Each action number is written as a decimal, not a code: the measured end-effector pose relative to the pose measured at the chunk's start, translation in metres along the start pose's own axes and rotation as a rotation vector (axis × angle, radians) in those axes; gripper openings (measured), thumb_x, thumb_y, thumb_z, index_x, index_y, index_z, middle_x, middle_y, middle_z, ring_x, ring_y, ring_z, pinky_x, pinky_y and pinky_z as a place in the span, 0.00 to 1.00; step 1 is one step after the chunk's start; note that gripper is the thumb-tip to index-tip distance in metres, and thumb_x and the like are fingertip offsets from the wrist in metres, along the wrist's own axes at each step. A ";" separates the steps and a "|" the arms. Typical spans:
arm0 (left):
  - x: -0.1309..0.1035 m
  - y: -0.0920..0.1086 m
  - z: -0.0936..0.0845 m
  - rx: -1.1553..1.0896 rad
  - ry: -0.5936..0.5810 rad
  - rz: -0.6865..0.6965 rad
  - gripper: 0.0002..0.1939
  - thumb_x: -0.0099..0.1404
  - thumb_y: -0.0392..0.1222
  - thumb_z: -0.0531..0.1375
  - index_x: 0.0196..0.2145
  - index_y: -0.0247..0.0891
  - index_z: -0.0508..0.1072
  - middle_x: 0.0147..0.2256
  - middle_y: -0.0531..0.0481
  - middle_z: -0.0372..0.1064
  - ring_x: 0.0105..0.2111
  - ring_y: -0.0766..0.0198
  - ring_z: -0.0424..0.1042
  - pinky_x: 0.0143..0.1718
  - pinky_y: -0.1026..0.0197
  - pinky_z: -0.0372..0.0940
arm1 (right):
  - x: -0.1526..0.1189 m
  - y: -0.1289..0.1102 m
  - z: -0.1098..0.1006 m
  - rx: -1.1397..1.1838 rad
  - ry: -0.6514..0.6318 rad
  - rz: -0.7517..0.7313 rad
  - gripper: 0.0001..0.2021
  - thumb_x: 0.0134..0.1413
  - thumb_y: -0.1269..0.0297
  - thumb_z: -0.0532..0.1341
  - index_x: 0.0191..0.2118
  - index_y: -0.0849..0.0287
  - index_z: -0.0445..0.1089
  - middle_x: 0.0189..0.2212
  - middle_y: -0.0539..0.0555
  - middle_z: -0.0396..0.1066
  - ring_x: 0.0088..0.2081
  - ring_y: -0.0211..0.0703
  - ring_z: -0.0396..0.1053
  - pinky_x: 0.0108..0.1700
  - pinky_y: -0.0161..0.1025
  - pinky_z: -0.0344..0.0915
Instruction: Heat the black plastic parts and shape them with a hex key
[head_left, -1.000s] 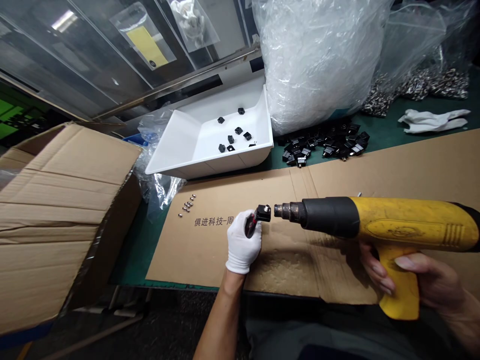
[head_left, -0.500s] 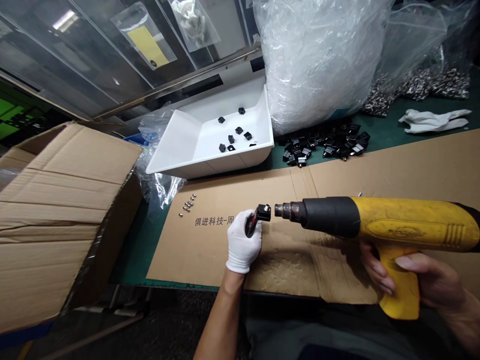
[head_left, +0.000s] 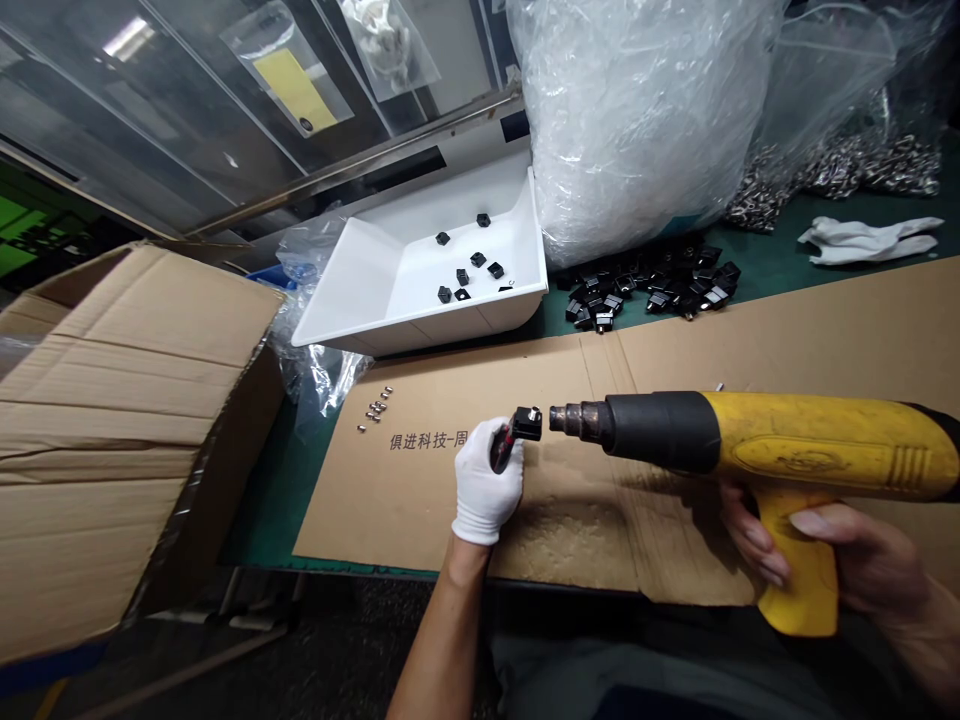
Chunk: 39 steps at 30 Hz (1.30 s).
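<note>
My left hand (head_left: 487,480), in a white glove, is closed, holding up a small black plastic block (head_left: 527,424) with a silvery metal pin on its upper face. A dark, red-edged piece (head_left: 502,452) shows between the gloved fingers; its kind is unclear and its lower end is hidden. Bare, my right hand (head_left: 847,555) wraps round the grip of a yellow heat gun (head_left: 825,445). The gun lies level, its stepped metal nozzle pointing left at the block, a narrow gap between them.
Several black blocks lie in a white tray (head_left: 345,305). More black parts (head_left: 660,285) are heaped beside a large plastic bag (head_left: 645,120). Small metal pins (head_left: 377,408) lie on the cardboard sheet (head_left: 360,510). A cardboard box (head_left: 135,400) stands left; a white glove (head_left: 870,242) rests back right.
</note>
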<state>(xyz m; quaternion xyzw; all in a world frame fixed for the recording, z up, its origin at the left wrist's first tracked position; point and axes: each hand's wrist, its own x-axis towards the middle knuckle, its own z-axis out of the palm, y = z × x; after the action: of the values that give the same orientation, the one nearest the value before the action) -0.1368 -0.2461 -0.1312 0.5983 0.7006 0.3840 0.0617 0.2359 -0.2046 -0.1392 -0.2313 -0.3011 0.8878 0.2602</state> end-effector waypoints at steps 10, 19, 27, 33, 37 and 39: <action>0.000 0.000 0.000 -0.010 -0.006 0.012 0.10 0.68 0.40 0.60 0.47 0.38 0.74 0.42 0.45 0.77 0.41 0.57 0.77 0.46 0.57 0.71 | -0.001 0.001 -0.002 0.030 -0.007 0.006 0.20 0.56 0.53 0.63 0.50 0.58 0.76 0.32 0.58 0.72 0.28 0.43 0.70 0.32 0.38 0.69; 0.000 0.001 0.000 -0.002 -0.012 0.000 0.10 0.68 0.41 0.60 0.46 0.39 0.74 0.41 0.45 0.77 0.39 0.57 0.77 0.45 0.57 0.71 | -0.001 0.003 -0.005 0.037 -0.008 0.007 0.21 0.56 0.53 0.62 0.52 0.57 0.75 0.33 0.58 0.72 0.28 0.44 0.70 0.31 0.39 0.69; 0.000 0.001 0.000 -0.004 -0.012 -0.007 0.11 0.67 0.41 0.61 0.46 0.38 0.74 0.42 0.45 0.77 0.40 0.57 0.77 0.45 0.56 0.72 | -0.001 0.003 -0.005 0.057 -0.014 0.012 0.21 0.57 0.54 0.62 0.52 0.58 0.75 0.33 0.58 0.72 0.28 0.44 0.70 0.32 0.39 0.70; 0.000 0.001 0.000 0.001 -0.013 -0.011 0.10 0.68 0.42 0.60 0.46 0.39 0.74 0.41 0.45 0.77 0.39 0.57 0.77 0.45 0.56 0.72 | -0.001 0.003 -0.006 0.052 -0.015 0.023 0.21 0.56 0.54 0.62 0.52 0.57 0.75 0.33 0.58 0.72 0.28 0.44 0.70 0.32 0.39 0.69; 0.000 0.001 0.000 0.003 -0.011 -0.009 0.11 0.68 0.42 0.60 0.46 0.39 0.74 0.41 0.45 0.77 0.39 0.57 0.78 0.45 0.56 0.72 | -0.001 0.003 -0.007 0.041 -0.010 0.013 0.21 0.56 0.54 0.62 0.52 0.58 0.75 0.33 0.58 0.72 0.28 0.46 0.70 0.31 0.40 0.70; 0.000 0.001 0.000 0.002 -0.010 -0.007 0.11 0.67 0.42 0.60 0.46 0.39 0.74 0.41 0.45 0.77 0.40 0.57 0.78 0.45 0.56 0.72 | -0.001 0.003 -0.007 0.045 -0.010 0.015 0.21 0.56 0.54 0.62 0.52 0.58 0.75 0.33 0.58 0.72 0.28 0.46 0.71 0.31 0.40 0.70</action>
<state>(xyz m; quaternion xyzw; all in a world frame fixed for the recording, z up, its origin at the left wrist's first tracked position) -0.1363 -0.2462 -0.1309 0.5980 0.7027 0.3799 0.0658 0.2400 -0.2043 -0.1457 -0.2232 -0.2806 0.8973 0.2573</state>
